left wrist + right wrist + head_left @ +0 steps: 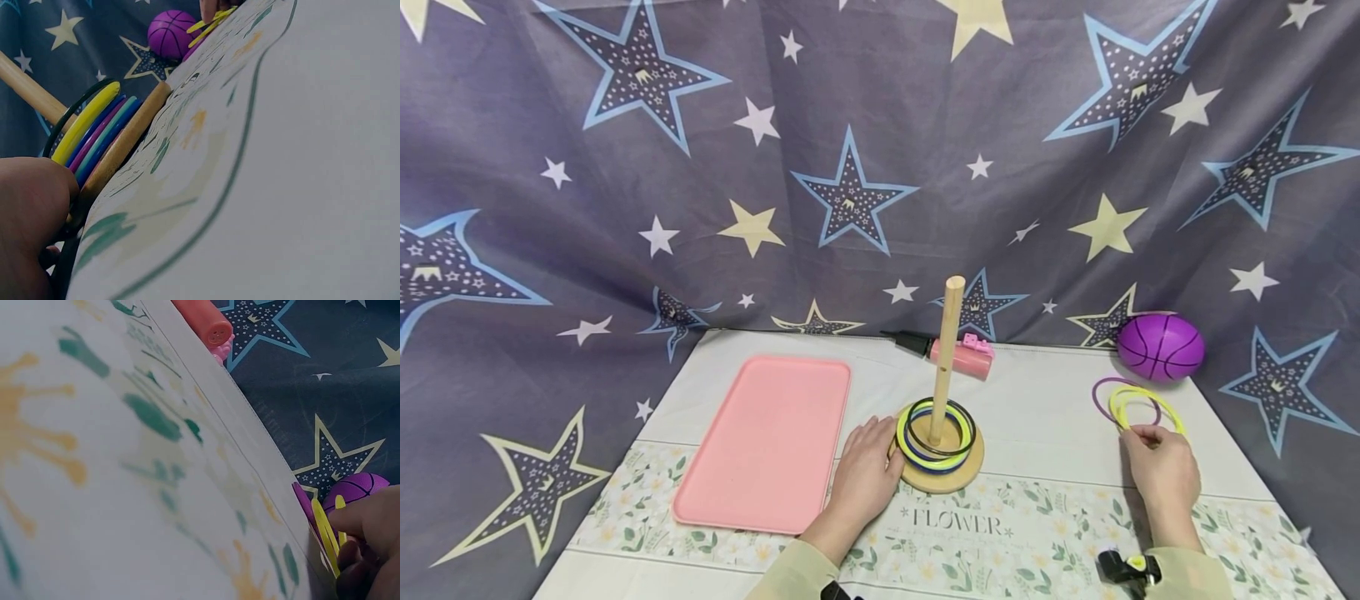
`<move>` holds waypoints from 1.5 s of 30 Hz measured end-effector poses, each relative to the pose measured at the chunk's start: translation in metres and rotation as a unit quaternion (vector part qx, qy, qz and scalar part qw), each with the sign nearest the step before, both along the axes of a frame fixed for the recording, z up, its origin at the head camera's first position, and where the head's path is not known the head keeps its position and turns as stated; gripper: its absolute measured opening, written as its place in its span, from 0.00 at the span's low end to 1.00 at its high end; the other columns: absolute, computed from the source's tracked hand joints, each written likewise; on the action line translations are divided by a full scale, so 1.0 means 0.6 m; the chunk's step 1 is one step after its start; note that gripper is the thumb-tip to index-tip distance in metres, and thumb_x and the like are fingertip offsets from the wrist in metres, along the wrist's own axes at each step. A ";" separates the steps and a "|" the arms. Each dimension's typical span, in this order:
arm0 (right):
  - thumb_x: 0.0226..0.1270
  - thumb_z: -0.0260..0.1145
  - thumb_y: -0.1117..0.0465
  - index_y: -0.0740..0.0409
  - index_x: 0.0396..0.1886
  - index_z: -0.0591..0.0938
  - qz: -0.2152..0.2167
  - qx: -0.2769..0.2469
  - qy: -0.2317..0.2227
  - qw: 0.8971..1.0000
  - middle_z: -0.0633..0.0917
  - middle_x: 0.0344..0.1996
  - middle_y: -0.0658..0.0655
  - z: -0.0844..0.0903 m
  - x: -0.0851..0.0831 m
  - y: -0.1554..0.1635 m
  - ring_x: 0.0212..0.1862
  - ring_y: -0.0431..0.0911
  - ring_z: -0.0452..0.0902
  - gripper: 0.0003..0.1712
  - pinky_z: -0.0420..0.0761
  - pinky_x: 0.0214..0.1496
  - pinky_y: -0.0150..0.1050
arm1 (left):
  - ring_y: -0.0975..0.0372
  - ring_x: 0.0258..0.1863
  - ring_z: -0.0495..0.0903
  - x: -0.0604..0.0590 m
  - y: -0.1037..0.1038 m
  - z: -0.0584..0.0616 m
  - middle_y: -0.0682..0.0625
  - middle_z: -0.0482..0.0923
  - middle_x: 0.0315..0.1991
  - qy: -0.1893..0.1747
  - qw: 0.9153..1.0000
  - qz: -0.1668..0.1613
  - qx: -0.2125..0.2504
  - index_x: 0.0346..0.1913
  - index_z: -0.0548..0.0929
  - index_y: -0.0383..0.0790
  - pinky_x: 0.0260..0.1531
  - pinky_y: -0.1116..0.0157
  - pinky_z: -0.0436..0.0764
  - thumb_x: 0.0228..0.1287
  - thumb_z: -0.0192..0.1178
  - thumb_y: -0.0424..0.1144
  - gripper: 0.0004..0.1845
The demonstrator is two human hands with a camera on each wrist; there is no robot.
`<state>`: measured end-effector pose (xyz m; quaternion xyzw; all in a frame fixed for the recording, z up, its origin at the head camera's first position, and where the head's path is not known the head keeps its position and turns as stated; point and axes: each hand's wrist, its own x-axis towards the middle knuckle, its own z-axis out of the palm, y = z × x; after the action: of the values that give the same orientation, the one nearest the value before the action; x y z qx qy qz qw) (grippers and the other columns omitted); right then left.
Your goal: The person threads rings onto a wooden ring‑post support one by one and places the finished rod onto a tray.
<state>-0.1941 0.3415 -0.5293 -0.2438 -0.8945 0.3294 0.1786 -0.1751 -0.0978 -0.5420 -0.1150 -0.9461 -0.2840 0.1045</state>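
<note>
tabletop pink tray (767, 442), nothing inside

Both hands reach forward from pale green sleeves, the left hand (865, 472) lying palm-down with relaxed fingers curved slightly, the right hand (1161, 471) set well apart, its fingertips (1138, 432) bent and pinched together.
</note>
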 end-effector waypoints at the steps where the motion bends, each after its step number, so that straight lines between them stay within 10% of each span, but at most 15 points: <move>1: 0.80 0.68 0.53 0.65 0.53 0.89 -0.006 -0.002 0.005 1.000 0.86 0.46 0.69 0.001 0.001 -0.001 0.50 0.66 0.81 0.19 0.73 0.40 0.56 | 0.42 0.82 0.67 0.000 0.000 0.000 0.39 0.76 0.77 0.000 1.000 0.000 0.000 0.78 0.78 0.36 0.85 0.42 0.57 0.82 0.61 0.40 0.28; 12: 0.84 0.65 0.57 0.67 0.54 0.88 -0.052 0.000 0.098 0.994 0.80 0.54 0.69 0.015 0.010 -0.016 0.52 0.65 0.79 0.16 0.70 0.43 0.56 | 0.42 0.81 0.67 0.000 0.001 0.000 0.38 0.76 0.76 0.003 1.000 -0.001 0.000 0.78 0.78 0.35 0.85 0.42 0.58 0.81 0.61 0.40 0.27; 22: 0.86 0.65 0.56 0.66 0.57 0.89 -0.065 0.000 0.145 0.987 0.82 0.53 0.63 0.047 0.011 -0.034 0.41 0.44 0.72 0.17 0.66 0.42 0.40 | 0.42 0.81 0.68 0.001 0.000 0.000 0.37 0.77 0.76 0.007 1.000 -0.001 -0.003 0.77 0.78 0.34 0.84 0.42 0.59 0.80 0.61 0.39 0.27; 32: 0.86 0.67 0.56 0.66 0.55 0.90 -0.047 -0.013 0.194 0.980 0.81 0.48 0.59 0.087 0.008 -0.058 0.35 0.25 0.63 0.16 0.64 0.40 0.31 | 0.41 0.81 0.68 0.002 0.000 -0.001 0.37 0.77 0.76 0.010 1.000 -0.002 0.000 0.77 0.78 0.34 0.84 0.42 0.59 0.80 0.62 0.39 0.28; 45: 0.86 0.66 0.59 0.67 0.55 0.89 0.003 -0.027 0.218 0.976 0.83 0.46 0.60 0.141 0.008 -0.100 0.38 0.24 0.65 0.15 0.66 0.43 0.29 | 0.43 0.82 0.67 0.000 0.001 -0.002 0.39 0.76 0.77 0.005 1.000 0.003 -0.001 0.78 0.78 0.35 0.85 0.43 0.57 0.81 0.61 0.40 0.28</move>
<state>-0.1892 0.2818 -0.4450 -0.1682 -0.8257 0.3991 0.3614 -0.1752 -0.0975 -0.5432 -0.1142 -0.9462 -0.2821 0.1103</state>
